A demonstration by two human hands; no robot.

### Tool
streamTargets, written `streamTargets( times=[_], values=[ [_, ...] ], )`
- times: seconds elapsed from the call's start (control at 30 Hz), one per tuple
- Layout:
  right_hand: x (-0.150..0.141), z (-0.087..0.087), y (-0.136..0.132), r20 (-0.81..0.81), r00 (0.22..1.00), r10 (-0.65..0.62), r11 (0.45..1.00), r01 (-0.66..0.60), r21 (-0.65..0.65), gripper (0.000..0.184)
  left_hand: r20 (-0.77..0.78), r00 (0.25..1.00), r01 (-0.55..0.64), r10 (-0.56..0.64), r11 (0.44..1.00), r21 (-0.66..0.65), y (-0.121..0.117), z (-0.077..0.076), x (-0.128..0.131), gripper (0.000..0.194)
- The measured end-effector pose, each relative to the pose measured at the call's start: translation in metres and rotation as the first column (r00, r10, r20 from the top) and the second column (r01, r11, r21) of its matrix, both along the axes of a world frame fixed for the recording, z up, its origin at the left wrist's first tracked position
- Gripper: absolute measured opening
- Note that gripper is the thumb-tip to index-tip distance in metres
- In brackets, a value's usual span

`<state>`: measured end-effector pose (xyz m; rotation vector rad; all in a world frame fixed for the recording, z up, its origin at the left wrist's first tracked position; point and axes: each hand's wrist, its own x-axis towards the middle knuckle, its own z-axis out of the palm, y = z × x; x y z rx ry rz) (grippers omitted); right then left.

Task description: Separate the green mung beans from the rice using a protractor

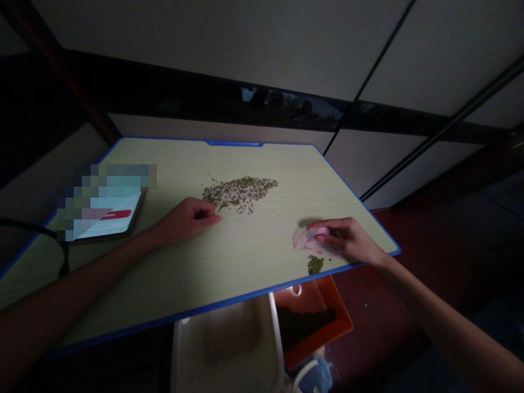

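Note:
A spread pile of green mung beans mixed with pale grains [241, 191] lies mid-table. At its near left edge is my left hand [188, 219], closed, with its fingers curled in and thumb forward; whatever the fingers hold, if anything, is hidden. Over by the right side, my right hand [352, 237] grips a thin, rounded, pinkish see-through piece [307, 239], thumb on one face and fingers behind. It stands tilted with its lower edge at the tabletop. Just below it, close to the front edge, sits a small heap of green beans [315, 265].
The pale folding table [164, 289] has a blue rim. A tablet [118, 221], partly blurred out, rests at its left. Below the front edge are a whitish bin [278, 338] and an orange container [344, 322] with dark contents. Cabinet panels [245, 43] stand behind.

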<state>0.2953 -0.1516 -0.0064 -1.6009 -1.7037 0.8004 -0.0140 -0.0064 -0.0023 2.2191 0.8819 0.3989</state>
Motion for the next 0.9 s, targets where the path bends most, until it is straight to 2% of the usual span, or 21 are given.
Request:
streamTargets(
  times=[0.1,0.2,0.3,0.5,0.73,0.9],
  values=[
    [0.001,-0.003,-0.002,0.004,0.987,-0.162,0.985,0.161,0.062,0.024,0.007,1.0,0.0,0.0,1.0,0.007,0.001,0.0,0.001,0.031],
    [0.001,-0.006,-0.005,-0.049,0.938,-0.343,0.934,0.346,0.091,0.025,0.012,1.0,-0.001,0.0,1.0,0.012,0.001,-0.001,0.0,0.031],
    [-0.002,-0.007,-0.009,-0.086,0.899,-0.43,0.896,0.437,0.083,0.027,0.017,1.0,0.0,0.0,1.0,0.012,0.002,-0.001,0.0,0.031],
    [-0.015,-0.012,-0.011,-0.155,0.842,-0.517,0.851,0.524,0.011,0.034,0.025,1.0,0.0,-0.001,1.0,0.016,0.004,-0.004,-0.001,0.032],
    [-0.025,-0.014,-0.009,-0.188,0.851,-0.49,0.868,0.497,-0.01,0.036,0.025,1.0,-0.003,0.002,1.0,0.019,0.002,-0.004,0.0,0.031],
    [-0.032,-0.014,-0.009,-0.174,0.86,-0.48,0.869,0.493,0.037,0.032,0.004,1.0,0.009,-0.009,1.0,0.002,-0.001,0.001,0.0,0.03]
  ],
)
